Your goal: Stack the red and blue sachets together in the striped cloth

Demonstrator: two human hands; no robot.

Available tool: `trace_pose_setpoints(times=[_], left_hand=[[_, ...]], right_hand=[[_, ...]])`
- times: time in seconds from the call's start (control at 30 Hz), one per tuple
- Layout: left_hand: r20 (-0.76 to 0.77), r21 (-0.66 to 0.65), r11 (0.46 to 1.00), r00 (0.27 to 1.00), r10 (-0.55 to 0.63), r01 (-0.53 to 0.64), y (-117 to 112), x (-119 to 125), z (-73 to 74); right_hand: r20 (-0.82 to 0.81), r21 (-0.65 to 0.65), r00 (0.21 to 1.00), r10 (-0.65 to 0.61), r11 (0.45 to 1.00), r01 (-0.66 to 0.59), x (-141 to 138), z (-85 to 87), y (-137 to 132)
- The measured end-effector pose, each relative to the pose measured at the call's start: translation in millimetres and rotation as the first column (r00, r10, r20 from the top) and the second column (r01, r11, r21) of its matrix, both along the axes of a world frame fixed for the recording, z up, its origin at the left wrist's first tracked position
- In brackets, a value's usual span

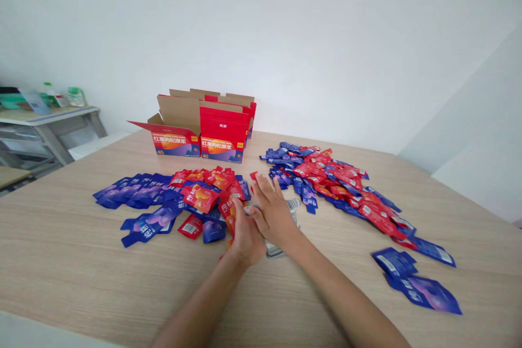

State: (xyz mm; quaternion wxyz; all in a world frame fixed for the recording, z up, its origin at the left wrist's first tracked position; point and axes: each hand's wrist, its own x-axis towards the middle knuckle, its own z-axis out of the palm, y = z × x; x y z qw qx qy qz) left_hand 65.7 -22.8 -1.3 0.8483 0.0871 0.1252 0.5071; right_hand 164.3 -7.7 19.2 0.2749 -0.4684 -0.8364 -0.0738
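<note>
My left hand point(247, 238) is at the middle of the table with its thumb raised. Its other fingers are hidden, so its grip does not show. A red pouch point(227, 211) with an orange fruit print is right beside that thumb. My right hand point(274, 216) lies across the left one, fingers stretched out and slightly apart. A bit of red packaging point(253, 176) shows at its fingertips. Below and behind the hands is a grey-and-white striped thing point(274, 251), mostly covered. Left of the hands, red pouches point(199, 197) overlap blue pouches point(153, 223) in a loose pile.
Open cartons in red stand at the back left, including a carton with a side flap out point(176, 144) and a carton beside it point(222, 136). A mixed pile of pouches point(326, 174) stretches along the right. Nearer lie blue pouches point(424, 291). A side table point(61, 115) stands far left.
</note>
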Motion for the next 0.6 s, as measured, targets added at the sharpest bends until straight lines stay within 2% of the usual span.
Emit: trace_pose_setpoints(times=[0.07,0.13,0.3,0.37,0.43,0.5,0.53,0.6], left_hand=[[-0.015,-0.012,0.991,0.991,-0.131,0.131,-5,6,0.3],[-0.032,-0.006,0.984,0.984,-0.177,0.177,-6,7,2.1],[-0.079,0.051,0.999,0.997,0.000,0.004,1,-2,6.5],[-0.103,0.025,0.999,0.994,0.026,-0.024,5,-2,5.2],[-0.151,-0.041,0.999,0.988,0.029,-0.035,9,-1,2.0],[-0.184,-0.096,0.994,0.982,0.033,-0.051,16,-2,-1.0],[-0.192,-0.118,0.991,0.981,0.040,-0.063,21,-4,-1.7],[-0.198,-0.158,0.983,0.978,0.065,-0.097,31,-12,-0.8]], right_hand=[[-0.038,0.007,0.999,-0.013,1.000,0.014,10,-2.2,7],[-0.045,0.004,0.999,0.003,1.000,-0.003,15,-2.9,10],[-0.007,0.009,0.990,0.139,0.990,-0.139,3,-5.9,3],[-0.096,0.009,0.977,0.189,0.982,-0.189,-2,-9.1,0],[-0.240,0.010,0.953,0.183,0.982,-0.186,-1,-11.5,2],[-0.381,0.000,0.919,0.103,0.994,-0.111,9,-11.6,11],[-0.425,-0.025,0.905,0.023,0.999,-0.037,18,-10.8,17],[-0.389,-0.138,0.895,-0.220,0.974,0.180,38,-8.6,33]])
